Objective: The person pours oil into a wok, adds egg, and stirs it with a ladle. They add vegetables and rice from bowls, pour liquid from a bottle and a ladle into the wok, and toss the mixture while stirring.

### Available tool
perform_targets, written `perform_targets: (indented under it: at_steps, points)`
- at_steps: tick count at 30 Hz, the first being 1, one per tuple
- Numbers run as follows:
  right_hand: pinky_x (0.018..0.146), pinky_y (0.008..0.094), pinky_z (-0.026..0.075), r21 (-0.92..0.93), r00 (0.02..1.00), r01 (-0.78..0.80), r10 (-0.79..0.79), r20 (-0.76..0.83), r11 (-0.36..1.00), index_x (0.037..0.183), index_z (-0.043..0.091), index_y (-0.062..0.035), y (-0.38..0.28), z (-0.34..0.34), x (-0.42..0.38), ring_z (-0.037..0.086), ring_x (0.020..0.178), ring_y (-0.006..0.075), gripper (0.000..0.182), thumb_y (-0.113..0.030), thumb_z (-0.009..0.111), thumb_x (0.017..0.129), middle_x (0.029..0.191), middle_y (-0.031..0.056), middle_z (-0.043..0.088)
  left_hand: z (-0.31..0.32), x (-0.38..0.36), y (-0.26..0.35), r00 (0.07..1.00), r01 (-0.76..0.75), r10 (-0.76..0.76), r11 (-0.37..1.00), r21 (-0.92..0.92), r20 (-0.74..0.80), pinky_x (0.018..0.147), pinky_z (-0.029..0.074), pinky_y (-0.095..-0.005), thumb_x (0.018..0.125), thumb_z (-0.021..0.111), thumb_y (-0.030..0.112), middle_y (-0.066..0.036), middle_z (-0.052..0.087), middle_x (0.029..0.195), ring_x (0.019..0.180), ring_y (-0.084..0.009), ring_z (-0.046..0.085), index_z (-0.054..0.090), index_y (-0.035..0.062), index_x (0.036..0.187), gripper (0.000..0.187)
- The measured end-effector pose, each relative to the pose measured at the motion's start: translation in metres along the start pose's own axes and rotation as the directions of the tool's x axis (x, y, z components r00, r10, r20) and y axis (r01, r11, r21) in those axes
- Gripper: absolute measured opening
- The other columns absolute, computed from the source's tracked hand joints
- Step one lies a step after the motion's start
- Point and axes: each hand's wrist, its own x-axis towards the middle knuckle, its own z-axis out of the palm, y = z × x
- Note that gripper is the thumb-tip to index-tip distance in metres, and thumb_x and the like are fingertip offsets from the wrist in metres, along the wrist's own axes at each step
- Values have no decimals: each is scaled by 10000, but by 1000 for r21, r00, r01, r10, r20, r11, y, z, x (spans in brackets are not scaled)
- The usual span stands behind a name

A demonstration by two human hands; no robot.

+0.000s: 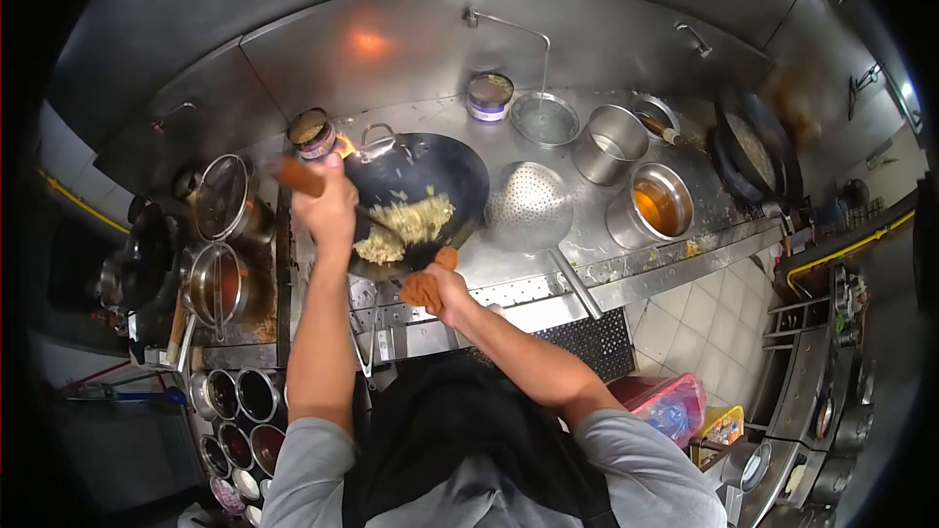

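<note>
A black wok (460, 161) sits tilted on the stove, with pale yellow, rice-like food (416, 225) bunched in it and a few bits in the air, blurred by motion. My left hand (328, 210) is closed around the wooden handle (296, 177) of a spatula. Its metal end reaches into the food and is partly covered by it. At the near rim, my right hand (445, 295) grips the wok through a folded orange-brown cloth (421, 291), which hides the grip. A metal ring handle (377, 133) stands on the far rim, with flame close by.
Right of the wok lies a perforated skimmer (530, 203), its handle jutting over the counter edge. Beyond are a sieve (546, 119), a metal pot (610, 142) and a pot of amber liquid (649, 205). Strainers on pots (217, 284) and sauce containers (258, 395) stand left.
</note>
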Motion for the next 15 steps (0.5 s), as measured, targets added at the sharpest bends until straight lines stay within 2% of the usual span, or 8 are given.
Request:
perform_targets:
  at_steps: [2, 4, 6, 9, 10, 12, 13, 15]
  points:
    - [417, 316, 417, -13, 991, 77, -75, 115, 997, 975, 596, -33, 27, -24, 11, 593, 601, 190, 256, -254, 571, 846, 859, 89, 654, -23, 32, -56, 984, -178, 177, 978, 111, 19, 400, 338, -272, 938, 600, 123, 26, 405, 510, 403, -92, 379, 433, 105, 704, 288]
    - [454, 318, 446, -66, 988, 81, -71, 138, 995, 1044, 594, 1, 34, -43, -47, 600, 621, 199, 303, -232, 547, 856, 903, 106, 657, -27, 55, -16, 968, -234, 246, 958, 167, -56, 413, 352, -277, 969, 567, 182, 4, 429, 498, 414, -99, 417, 409, 109, 633, 378]
    - [480, 313, 460, -24, 993, 60, -57, 104, 998, 1107, 585, -4, 79, -102, -24, 618, 669, 202, 330, -221, 519, 868, 920, 117, 656, -17, 54, 57, 989, -141, 138, 987, -83, -47, 404, 317, -278, 967, 562, 161, 41, 332, 474, 388, -91, 324, 387, 133, 630, 381]
    - [499, 315, 468, 151, 977, 83, -111, 183, 985, 1082, 578, -12, 62, -79, -33, 634, 721, 212, 303, -217, 516, 867, 916, 125, 658, -25, 19, 97, 975, -179, 187, 981, -78, 120, 399, 307, -266, 963, 558, 164, 54, 314, 494, 389, -73, 312, 412, 135, 683, 317]
    - [486, 319, 453, 29, 965, 54, -59, 256, 998, 1031, 573, -32, 52, -77, -11, 642, 741, 221, 258, -215, 538, 853, 909, 125, 661, -19, 4, 96, 969, -201, 206, 978, -51, 139, 393, 306, -259, 960, 563, 169, 50, 338, 493, 386, -74, 326, 429, 131, 689, 305]
    - [453, 306, 416, 3, 999, 39, -39, 3, 999, 998, 565, -68, 1, 0, -20, 627, 689, 202, 236, -254, 564, 852, 864, 90, 652, -12, -3, 35, 987, -161, 163, 956, 247, 10, 396, 317, -256, 936, 616, 139, 20, 413, 518, 399, -80, 374, 458, 111, 722, 267]
    - [456, 318, 429, -12, 1000, 20, -20, -12, 1000, 1003, 570, -59, 1, 4, -11, 627, 687, 201, 241, -248, 563, 853, 867, 89, 654, -8, 1, 2, 999, -15, 17, 997, 77, -31, 399, 322, -264, 924, 625, 108, 19, 411, 525, 405, -85, 384, 438, 101, 711, 283]
    - [458, 330, 442, -18, 1000, 7, -8, -25, 1000, 1009, 575, -51, 8, -5, -9, 627, 686, 200, 246, -242, 563, 854, 870, 88, 656, -30, 28, -36, 984, -178, 181, 969, 174, -1, 405, 337, -273, 941, 605, 139, 10, 418, 523, 407, -93, 383, 425, 89, 697, 307]
